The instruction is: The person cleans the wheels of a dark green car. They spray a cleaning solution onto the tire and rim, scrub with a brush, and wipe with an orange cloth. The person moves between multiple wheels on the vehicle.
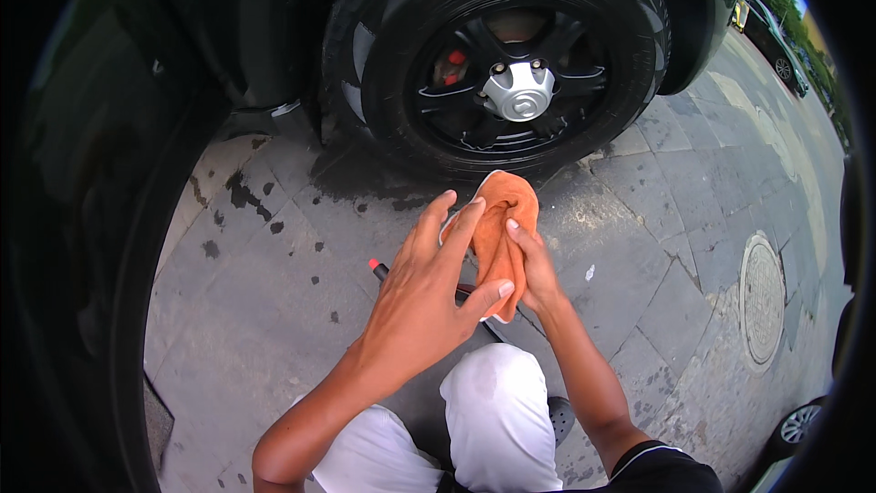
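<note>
My right hand (pixel 538 266) grips a bunched orange cloth (pixel 510 195) with a white edge, thumb pressed on its face. Spread beside it, my left hand (pixel 421 294) has its fingers apart. Its thumb overlaps the cloth's lower part; whether it presses on it, I cannot tell. Behind that hand, mostly hidden, is a black handle (pixel 380 272) with a red tip, low over the paving. Just beyond the cloth stands a car wheel, with a black tire (pixel 383 82), a dark spoked rim (pixel 582 82) and a silver center cap (pixel 523 92).
Dark green car bodywork (pixel 82 185) rises close on the left. Grey paving (pixel 260 301) bears dark wet spots near the tire. A round manhole cover (pixel 762 301) lies at right. Another car's wheel (pixel 801 423) shows lower right, and a dark car (pixel 773 41) stands farther off. My white-trousered knees (pixel 496 397) are below.
</note>
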A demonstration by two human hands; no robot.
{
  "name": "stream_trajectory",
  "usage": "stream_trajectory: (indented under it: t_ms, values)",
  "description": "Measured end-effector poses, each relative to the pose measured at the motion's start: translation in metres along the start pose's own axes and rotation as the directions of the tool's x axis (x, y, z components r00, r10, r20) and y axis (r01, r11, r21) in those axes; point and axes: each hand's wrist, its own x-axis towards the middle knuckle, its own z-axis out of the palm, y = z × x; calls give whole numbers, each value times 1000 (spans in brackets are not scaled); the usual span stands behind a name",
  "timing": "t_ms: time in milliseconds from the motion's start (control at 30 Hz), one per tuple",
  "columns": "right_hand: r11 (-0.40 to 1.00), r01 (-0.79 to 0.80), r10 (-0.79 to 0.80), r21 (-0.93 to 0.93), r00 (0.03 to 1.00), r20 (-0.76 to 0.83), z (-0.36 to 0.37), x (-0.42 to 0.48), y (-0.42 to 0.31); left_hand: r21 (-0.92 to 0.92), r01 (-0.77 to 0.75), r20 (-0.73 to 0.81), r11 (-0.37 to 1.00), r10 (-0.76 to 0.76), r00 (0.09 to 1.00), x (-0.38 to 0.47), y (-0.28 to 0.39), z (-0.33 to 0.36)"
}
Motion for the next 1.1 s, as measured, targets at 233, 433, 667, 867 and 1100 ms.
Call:
stream_trajectory:
  t_ms: [233,433,667,867,1100]
  values:
    - [946,153,-122,287,985,-123,-20,97,-35,-28,170,458,985,-138,878,-45,-47,13]
    - [977,127,-191,171,875,445,113,178,-162,23,153,529,988,-142,837,-54,-65,9]
    - [-376,93,-386,-922,889,248,36,221,-157,1,162,522,987,-139,842,-45,-106,18]
    - [-819,-157,-405,-552,839,363,56,179,-235,-99,171,462,980,-107,881,-41,-96,0]
    - [826,392,-423,-404,906,16,58,223,-120,-122,157,454,980,-86,887,-47,-85,-17]
